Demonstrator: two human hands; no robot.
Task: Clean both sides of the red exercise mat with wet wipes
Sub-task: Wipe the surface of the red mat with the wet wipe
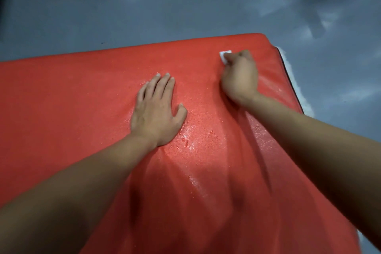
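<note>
Since the red mat (82, 99) takes up most of the view, lying flat on the grey floor (144, 12) with its far corner up around 1 o'clock, you can read it pretty well. It looks thick and padded, and the skin seems soft, judging by the ripples near the arms. There are wet beads and streaks mid-mat, so I'd guess it's slick right now. Left hand (156, 111) is flat, fingers straight and spread, pressing down at centre. Right hand (240, 76) has its fingers curled round a white wipe (224, 55) near that far corner. For flipping, I'd grab the dark-piped edge at 3 o'clock; dry edges should be grippier.
</note>
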